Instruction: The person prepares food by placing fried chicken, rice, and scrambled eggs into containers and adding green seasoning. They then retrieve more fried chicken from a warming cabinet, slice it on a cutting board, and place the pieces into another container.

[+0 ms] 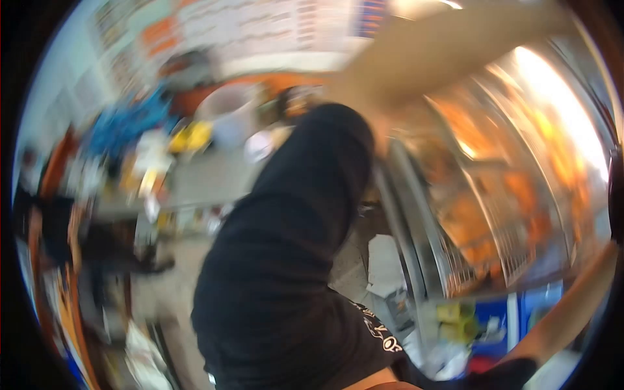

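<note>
A bare arm [455,52] reaches over the glass case [520,195]; nothing held shows, fingers cannot be seen

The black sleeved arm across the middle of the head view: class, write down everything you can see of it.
The black sleeved arm fills the picture's centre, running from the lower edge up to a rounded end near the top. The cloth looks soft, matt and dark, with folds along it. White lettering shows low on the black cloth, too blurred to read. Past the sleeve's upper end a bare forearm stretches toward the upper right, over a shiny curved metal display case. Motion blur hides any hand, and whether anything touches the sleeve.
</note>
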`<state>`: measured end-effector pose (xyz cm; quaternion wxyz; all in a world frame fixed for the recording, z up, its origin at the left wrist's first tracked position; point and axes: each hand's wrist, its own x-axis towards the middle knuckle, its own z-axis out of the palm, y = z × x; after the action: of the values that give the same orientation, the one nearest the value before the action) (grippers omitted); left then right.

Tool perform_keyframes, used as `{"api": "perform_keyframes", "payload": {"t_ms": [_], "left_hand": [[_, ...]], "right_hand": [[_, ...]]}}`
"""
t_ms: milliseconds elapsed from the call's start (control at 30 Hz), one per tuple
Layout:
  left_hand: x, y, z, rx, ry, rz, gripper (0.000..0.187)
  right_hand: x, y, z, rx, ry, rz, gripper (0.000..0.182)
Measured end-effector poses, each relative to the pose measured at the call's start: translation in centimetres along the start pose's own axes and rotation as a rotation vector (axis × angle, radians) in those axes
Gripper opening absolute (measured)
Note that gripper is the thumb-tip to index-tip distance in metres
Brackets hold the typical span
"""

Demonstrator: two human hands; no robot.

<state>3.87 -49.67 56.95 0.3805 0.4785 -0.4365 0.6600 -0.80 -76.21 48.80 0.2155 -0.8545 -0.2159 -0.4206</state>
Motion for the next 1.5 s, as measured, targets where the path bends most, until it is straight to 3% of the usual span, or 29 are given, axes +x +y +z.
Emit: {"api": "perform_keyframes", "payload": {"t_ms": [100, 133, 200, 267, 367, 400, 433, 467, 500, 533, 567, 600, 633, 667, 700, 733, 833, 900, 967, 1033, 1067, 1100, 1133, 1167, 1233, 1300, 1367, 1433, 1500], "left_hand": [[-9.7, 6.4, -5.2, -0.04, -0.049, -0.035, 0.019], [-12.6, 9.0, -8.2, -0.064, -0.332, -0.407, 0.021], [-19.5, 10.6, -13.0, -0.079, -0.292, -0.71, 0.026], [-26.3, 10.2, -17.0, -0.259, -0.116, -0.969, 0.026], [-34.5, 10.8, -26.8, -0.146, 0.127, -1.127, 0.017], [-36.6, 11.8, -30.4, -0.095, 0.202, -1.226, 0.017], [-37.8, 12.9, -34.3, -0.019, 0.242, -1.272, 0.017], [-38.9, 13.7, -38.2, 0.054, 0.276, -1.32, 0.017], [-40.4, 14.2, -41.8, 0.194, 0.28, -1.324, 0.016], [-41.8, 14.8, -45.4, 0.329, 0.276, -1.33, 0.014], [-42.5, 15.7, -49.0, 0.412, 0.258, -1.364, 0.014], [-43.2, 17.0, -52.2, 0.496, 0.248, -1.399, 0.014], [-45.1, 18.3, -55.1, 0.627, 0.26, -1.357, 0.014], [-46.2, 19.2, -58.0, 0.759, 0.264, -1.299, 0.014], [-45.8, 20.7, -59.8, 0.651, 0.517, -1.479, 0.014], [-45.6, 22.1, -60.9, 0.528, 0.773, -1.645, 0.015], [-44.4, 23.6, -62.9, 0.531, 0.802, -1.579, 0.018], [-44.7, 22.4, -64.7, 0.594, 0.941, -1.577, 0.023], [-44.7, 21.3, -66.7, 0.748, 1.11, -1.692, 0.046], [-44.8, 19.8, -69.1, 0.734, 1.024, -1.825, 0.05], [-46.0, 18.9, -70.8, 0.731, 0.736, -1.841, 0.04], [-52.1, 18.8, -72.6, 0.784, 0.521, -1.623, 0.028], [-49.2, 17.7, -71.8, 0.689, 0.714, -1.641, 0.024], [-48.9, 17.2, -72.5, 0.985, 0.419, -1.727, 0.023], [-45.4, 16.4, -71.8, 1.101, 0.42, -1.605, 0.023], [-42.6, 17.1, -71.8, 1.029, 0.533, -1.562, 0.023], [-41.3, 18.2, -71.2, 0.94, 0.617, -1.532, 0.023], [-40.6, 19.9, -71.1, 0.794, 0.765, -1.543, 0.025], [-37.5, 21.8, -69.6, 0.717, 0.838, -1.608, 0.028]], "right_hand": [[-2.4, 2.4, 6.2, 0.956, 0.011, 0.306, 0.042], [-3.5, 2.0, 9.4, 1.263, -0.015, 0.396, 0.042], [-6.4, -1.2, 16.7, 1.622, -0.071, 0.527, 0.042], [-10.6, -11.7, 24.3, 1.529, -0.218, 0.606, 0.044], [-15.1, -23.1, 34.7, 1.455, -0.45, 0.741, 0.05], [-16.0, -25.6, 38.9, 1.166, -0.47, 0.743, 0.048], [-17.2, -27.2, 43.1, 0.904, -0.619, 0.542, 0.044], [-17.3, -31.1, 45.4, 0.265, -0.76, 0.186, 0.043], [-16.9, -37.7, 44.9, 0.732, -0.817, 0.406, 0.038], [-21.1, -35.4, 55.1, 0.271, -0.863, -0.132, 0.03], [-22.8, -38.0, 58.4, 0.097, -0.94, -0.376, 0.022], [-26.1, -38.5, 64.7, 0.093, -0.972, -0.673, 0.021], [-24.0, -44.6, 61.1, 0.435, -1.09, -0.411, 0.02], [-25.9, -45.7, 66.3, 0.418, -1.027, -0.808, 0.022], [-27.4, -46.8, 71.5, 0.391, -0.919, -1.2, 0.026], [-26.5, -49.2, 72.2, 0.393, -0.918, -1.19, 0.026], [-25.1, -58.1, 69.9, 0.252, -1.07, -1.29, 0.041], [-26.2, -62.0, 68.2, 0.213, -1.388, -0.627, 0.034], [-28.3, -62.2, 69.6, 0.365, -1.264, -0.735, 0.038], [-28.8, -62.1, 70.2, 0.541, -1.071, -0.881, 0.045], [-28.8, -62.0, 70.1, 0.599, -1.029, -0.948, 0.048], [-29.6, -62.0, 71.7, 0.713, -1.117, -0.95, 0.053], [-27.2, -63.7, 69.0, 0.439, -1.201, -0.986, 0.055], [-27.5, -63.3, 70.0, 0.64, -1.251, -0.769, 0.052], [-28.1, -63.6, 74.0, 0.871, -1.276, -0.902, 0.053], [-24.7, -64.1, 72.3, 0.294, -1.309, -0.726, 0.053], [-28.2, -59.2, 84.2, 1.535, -1.709, -0.09, 0.049], [-22.4, -62.7, 78.8, 0.53, -1.58, -0.66, 0.047], [-21.7, -60.7, 86.1, 0.332, -1.239, -0.885, 0.06]]}}
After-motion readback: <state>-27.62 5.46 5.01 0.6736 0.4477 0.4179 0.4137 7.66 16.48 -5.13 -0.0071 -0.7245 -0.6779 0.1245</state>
